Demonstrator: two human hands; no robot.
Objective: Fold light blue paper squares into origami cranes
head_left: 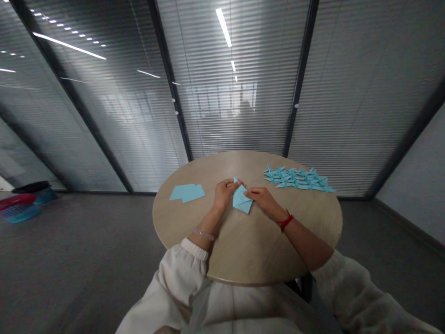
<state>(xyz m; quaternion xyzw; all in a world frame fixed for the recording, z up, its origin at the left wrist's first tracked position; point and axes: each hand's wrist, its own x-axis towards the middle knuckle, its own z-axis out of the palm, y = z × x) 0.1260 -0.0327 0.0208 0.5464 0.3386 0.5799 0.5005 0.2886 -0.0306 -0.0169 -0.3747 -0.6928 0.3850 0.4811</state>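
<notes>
A partly folded sheet of light blue origami paper (242,202) is held between my two hands, over the middle of the round table. My left hand (225,191) pinches its upper left edge, thumb and fingers closed on the paper. On the other side, my right hand (263,200) grips a flap at the right edge with its fingertips. The paper has a pointed top and crossing fold lines lower down. Flat blue sheets (187,192) lie to the left of my left hand, overlapping one another.
Several folded blue paper cranes (295,178) stand in rows at the table's back right. The round wooden table (250,260) reaches close to my body. Glass panels with blinds (239,125) rise behind it. Plastic baskets (21,211) sit on the floor at far left.
</notes>
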